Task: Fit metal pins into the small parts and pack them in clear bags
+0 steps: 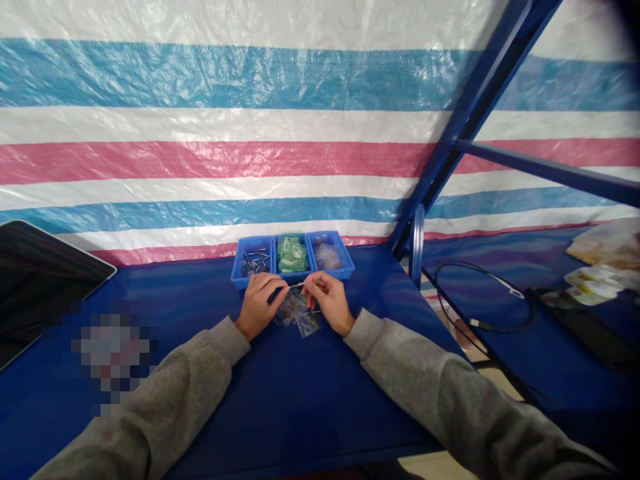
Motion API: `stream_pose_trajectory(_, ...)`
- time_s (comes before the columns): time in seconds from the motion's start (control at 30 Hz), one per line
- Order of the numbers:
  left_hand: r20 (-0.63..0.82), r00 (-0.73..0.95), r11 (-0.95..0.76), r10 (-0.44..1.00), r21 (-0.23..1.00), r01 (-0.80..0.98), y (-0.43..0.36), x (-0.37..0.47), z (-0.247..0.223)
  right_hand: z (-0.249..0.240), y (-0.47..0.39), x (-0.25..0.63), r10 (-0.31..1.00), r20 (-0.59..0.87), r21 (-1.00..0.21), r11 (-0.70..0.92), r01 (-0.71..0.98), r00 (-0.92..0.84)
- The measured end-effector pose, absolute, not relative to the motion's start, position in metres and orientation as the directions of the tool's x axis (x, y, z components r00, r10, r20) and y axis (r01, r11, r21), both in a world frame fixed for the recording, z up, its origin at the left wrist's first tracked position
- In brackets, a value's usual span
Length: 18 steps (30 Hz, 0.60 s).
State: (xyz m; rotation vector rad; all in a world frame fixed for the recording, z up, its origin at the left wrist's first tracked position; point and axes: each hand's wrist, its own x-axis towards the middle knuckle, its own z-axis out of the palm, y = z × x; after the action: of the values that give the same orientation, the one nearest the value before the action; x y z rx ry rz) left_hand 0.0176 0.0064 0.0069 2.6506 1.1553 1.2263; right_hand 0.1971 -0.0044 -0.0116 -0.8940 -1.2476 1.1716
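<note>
My left hand (261,303) and my right hand (327,299) meet in front of three joined blue bins. Between their fingertips runs a thin, light-coloured strip (296,285), pinched at both ends; its exact kind is too small to make out. Below it, small clear plastic bags (305,323) lie in a pile on the table, partly covered by my fingers. The left bin (239,272) has thin metal pieces (256,261) in it. Green packets (291,253) fill the middle bin, and clear bags (327,256) lie in the right one.
A dark screen (40,287) rests at the left of the blue table (300,407), with a blurred-out patch nearby. A blue metal frame (435,167) rises at the right. Beyond it, a second table holds a black cable (505,329), a dark flat object (580,327) and crumpled packaging.
</note>
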Motion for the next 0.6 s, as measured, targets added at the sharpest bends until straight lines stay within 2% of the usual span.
stream_pose_trajectory(0.3,0.673,0.392,-0.731,0.627,0.332,0.597,0.005,0.0161,0.008,-0.0131,-0.0102,0.1934,0.956,0.272,-0.961,0.275,0.011,-0.113)
stream_pose_trajectory(0.6,0.667,0.409,-0.739,0.623,0.33,0.588,0.0041,0.0169,0.007,-0.0136,-0.0096,0.1944,0.943,0.323,-0.934,0.331,0.134,-0.077)
